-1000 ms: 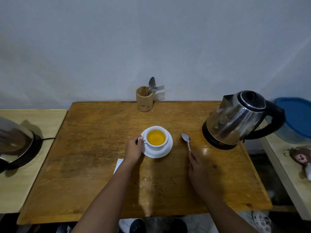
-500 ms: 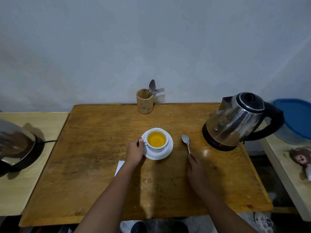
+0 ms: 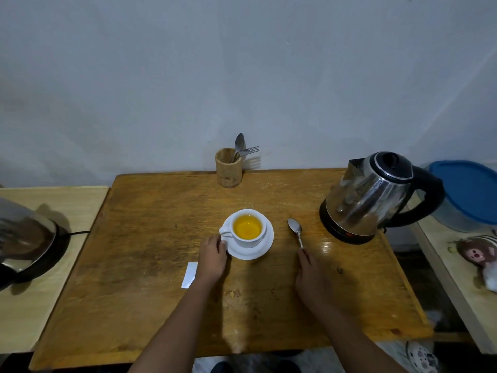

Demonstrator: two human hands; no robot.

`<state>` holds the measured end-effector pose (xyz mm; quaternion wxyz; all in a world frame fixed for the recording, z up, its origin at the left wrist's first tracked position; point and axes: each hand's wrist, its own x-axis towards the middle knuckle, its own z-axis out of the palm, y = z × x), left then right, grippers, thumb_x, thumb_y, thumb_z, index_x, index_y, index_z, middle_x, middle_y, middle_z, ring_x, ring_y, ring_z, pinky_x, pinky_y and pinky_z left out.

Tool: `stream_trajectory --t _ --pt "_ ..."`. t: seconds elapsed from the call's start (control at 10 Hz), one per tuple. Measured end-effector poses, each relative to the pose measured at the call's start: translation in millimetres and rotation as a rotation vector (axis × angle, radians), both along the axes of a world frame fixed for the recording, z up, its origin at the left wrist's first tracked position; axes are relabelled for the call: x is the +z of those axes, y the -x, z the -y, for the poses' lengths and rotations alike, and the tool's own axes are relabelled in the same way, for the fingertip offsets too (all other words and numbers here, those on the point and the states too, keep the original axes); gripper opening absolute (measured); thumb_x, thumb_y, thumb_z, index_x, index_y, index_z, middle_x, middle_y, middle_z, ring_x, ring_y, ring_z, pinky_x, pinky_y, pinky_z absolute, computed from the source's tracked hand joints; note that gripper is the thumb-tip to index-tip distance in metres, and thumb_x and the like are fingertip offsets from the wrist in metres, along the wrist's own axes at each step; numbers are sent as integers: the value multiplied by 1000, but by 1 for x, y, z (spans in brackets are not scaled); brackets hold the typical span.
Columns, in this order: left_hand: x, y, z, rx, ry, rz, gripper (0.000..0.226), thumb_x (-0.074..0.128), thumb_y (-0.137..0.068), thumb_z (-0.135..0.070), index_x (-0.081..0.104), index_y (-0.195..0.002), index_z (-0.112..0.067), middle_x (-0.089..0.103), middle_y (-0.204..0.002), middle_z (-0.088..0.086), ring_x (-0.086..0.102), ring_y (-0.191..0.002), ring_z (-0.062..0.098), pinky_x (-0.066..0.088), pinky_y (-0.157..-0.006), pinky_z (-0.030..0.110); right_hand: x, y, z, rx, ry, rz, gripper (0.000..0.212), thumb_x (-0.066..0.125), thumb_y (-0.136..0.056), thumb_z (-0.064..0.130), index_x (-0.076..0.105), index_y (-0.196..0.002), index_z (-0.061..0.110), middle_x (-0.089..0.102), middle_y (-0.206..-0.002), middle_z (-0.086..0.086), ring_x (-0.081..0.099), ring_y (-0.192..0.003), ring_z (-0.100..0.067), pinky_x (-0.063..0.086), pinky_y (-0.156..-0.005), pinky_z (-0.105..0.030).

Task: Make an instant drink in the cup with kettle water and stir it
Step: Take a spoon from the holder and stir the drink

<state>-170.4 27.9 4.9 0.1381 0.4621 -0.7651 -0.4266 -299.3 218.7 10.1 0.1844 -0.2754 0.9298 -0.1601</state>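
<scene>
A white cup (image 3: 248, 239) of yellow-orange drink stands on a white saucer (image 3: 259, 253) in the middle of the wooden table (image 3: 150, 238). My left hand (image 3: 212, 259) is at the saucer's left rim, fingers curled against it, just below the cup's handle. A metal spoon (image 3: 295, 229) lies flat on the table to the right of the saucer. My right hand (image 3: 312, 273) lies palm down with its fingertips over the end of the spoon's handle. The steel kettle (image 3: 371, 195) with a black handle sits on its base at the right.
A white sachet (image 3: 189, 274) lies partly under my left wrist. A wooden holder (image 3: 228, 168) with cutlery stands at the table's back edge. Another steel appliance (image 3: 24, 238) sits on the left side table. A blue-lidded container (image 3: 468, 195) and a soft toy (image 3: 478, 251) are at the right.
My left hand has slipped back from the cup's handle to the saucer's rim. My right hand stays on the spoon's handle end, and the spoon has not moved.
</scene>
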Motion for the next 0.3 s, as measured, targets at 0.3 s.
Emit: stream_trajectory --t 0.3 --pt "-12 -30 -51 -255 202 355 56 28 -98 -29 9 -148 -11 8 -159 6 4 -148 21 10 -119 31 6 -2 -22 -83 -54 47 63 38 -96 34 7 -148 14 7 -159 -7 11 -146 -22 16 -119 -38"
